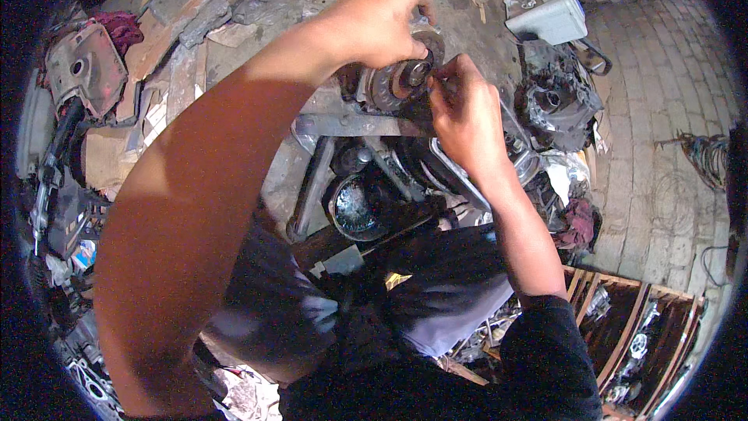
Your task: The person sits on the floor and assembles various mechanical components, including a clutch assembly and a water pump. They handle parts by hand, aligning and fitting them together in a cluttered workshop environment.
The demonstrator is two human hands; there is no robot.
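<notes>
The concrete floor [460, 8] fills the upper part of the view and is strewn with scrap; a brick-paved area [662, 109] lies to the right. At centre sits a greasy engine assembly [374, 164], with a dark circular housing [354, 206] on its lower part and a flat metal bracket [351, 123] across its upper part. Well apart to the left lies a grey metal casing [86, 70] beside several wooden boards [175, 23]. To the right of the assembly stands a blackened, oil-caked engine part [557, 101], and just above it a pale grey box-shaped unit [545, 12]. A wooden crate [631, 327] containing metal parts occupies the lower right.

The round metal disc component [401, 78] is mounted at the top of the engine assembly, directly between both hands. The left hand [374, 23] is clenched over the disc's upper rim, grasping it from above. The right hand [463, 113] is placed against the disc's right side, with the fingertips [440, 78] pinched together at the central hub; whether a small part or tool is held in that pinch cannot be determined. Both forearms enter from the lower edge.
</notes>
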